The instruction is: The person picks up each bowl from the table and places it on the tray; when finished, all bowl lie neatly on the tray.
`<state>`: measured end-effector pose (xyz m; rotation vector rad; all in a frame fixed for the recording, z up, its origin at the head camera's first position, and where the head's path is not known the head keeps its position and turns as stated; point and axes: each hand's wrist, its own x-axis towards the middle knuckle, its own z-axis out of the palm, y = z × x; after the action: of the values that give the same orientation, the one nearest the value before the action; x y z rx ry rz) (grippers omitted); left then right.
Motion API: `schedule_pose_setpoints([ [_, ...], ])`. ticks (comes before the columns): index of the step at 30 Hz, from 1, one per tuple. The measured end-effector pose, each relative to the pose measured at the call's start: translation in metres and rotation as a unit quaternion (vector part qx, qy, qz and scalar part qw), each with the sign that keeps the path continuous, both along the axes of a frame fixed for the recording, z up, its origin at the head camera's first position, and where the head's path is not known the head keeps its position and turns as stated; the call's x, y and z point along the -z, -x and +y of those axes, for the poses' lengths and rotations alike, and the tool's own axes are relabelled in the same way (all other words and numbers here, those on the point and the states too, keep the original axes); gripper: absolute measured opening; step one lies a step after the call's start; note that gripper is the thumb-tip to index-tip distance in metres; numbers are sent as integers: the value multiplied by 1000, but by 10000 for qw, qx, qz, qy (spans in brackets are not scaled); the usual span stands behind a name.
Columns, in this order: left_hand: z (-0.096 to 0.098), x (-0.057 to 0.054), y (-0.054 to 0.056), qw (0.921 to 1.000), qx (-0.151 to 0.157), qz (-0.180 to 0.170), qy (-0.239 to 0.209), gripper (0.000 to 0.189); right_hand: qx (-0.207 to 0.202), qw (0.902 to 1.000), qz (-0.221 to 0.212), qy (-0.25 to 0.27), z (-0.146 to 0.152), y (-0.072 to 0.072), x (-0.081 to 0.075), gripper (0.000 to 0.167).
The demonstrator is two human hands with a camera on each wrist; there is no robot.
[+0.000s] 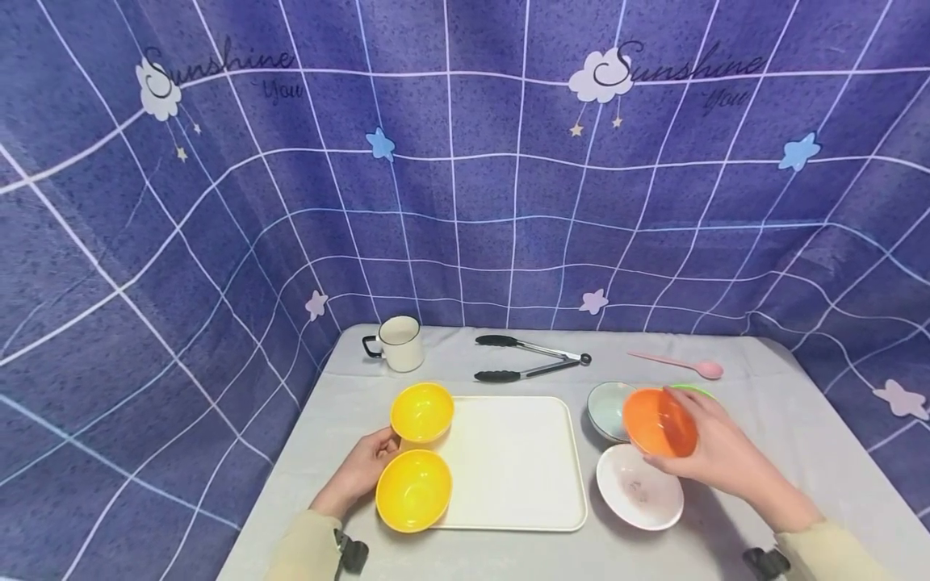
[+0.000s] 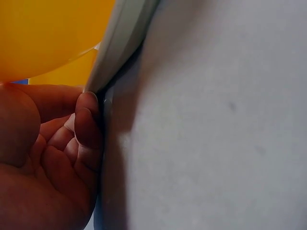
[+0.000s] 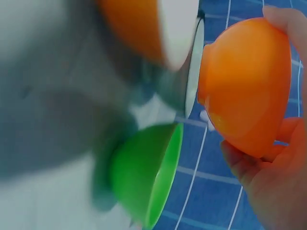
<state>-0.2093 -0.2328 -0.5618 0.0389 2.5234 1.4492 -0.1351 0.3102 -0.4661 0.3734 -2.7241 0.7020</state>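
Observation:
In the head view, my right hand (image 1: 719,444) grips an orange bowl (image 1: 654,424) by its side, thumb and fingers at opposite parts of the rim. The right wrist view shows this bowl (image 3: 247,86) raised above a green bowl (image 3: 146,175) and other bowls. Beneath it stand a pale blue bowl (image 1: 605,410) and a white-lined bowl (image 1: 639,491). My left hand (image 1: 363,468) is at the left edge of a cream tray (image 1: 516,464), its fingertips pinching the rim (image 2: 108,52). Two yellow bowls, one farther (image 1: 423,410) and one nearer (image 1: 414,488), overlap the tray's left side.
Behind the tray, a white enamel mug (image 1: 402,345) with a dark handle stands at the left. Black-handled tongs (image 1: 538,353) lie spread in the middle. A pink spoon (image 1: 706,369) lies at the back right. A blue patterned curtain (image 1: 508,186) hangs behind the table.

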Motion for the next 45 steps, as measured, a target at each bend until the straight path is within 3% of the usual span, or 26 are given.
schedule_pose_setpoints([
  [6,0,-1,1,10000,0,25,2,17,-307,9989,-328,-151,-38,30,-3,113],
  [13,-1,-1,0,10000,1,59,67,17,-957,9935,-555,-280,-91,65,9,114],
  [20,-1,3,4,9999,113,98,66,7,-1279,9885,-730,-346,-138,86,17,109],
  [25,-2,1,3,9999,69,110,50,6,-1315,9836,-1189,-342,-172,101,24,109],
  [32,0,2,5,9999,108,105,53,5,-1061,9799,-1679,-174,-201,109,37,117],
  [45,-4,0,1,9999,-7,84,82,16,-985,9801,-1709,-200,-228,111,46,129],
])
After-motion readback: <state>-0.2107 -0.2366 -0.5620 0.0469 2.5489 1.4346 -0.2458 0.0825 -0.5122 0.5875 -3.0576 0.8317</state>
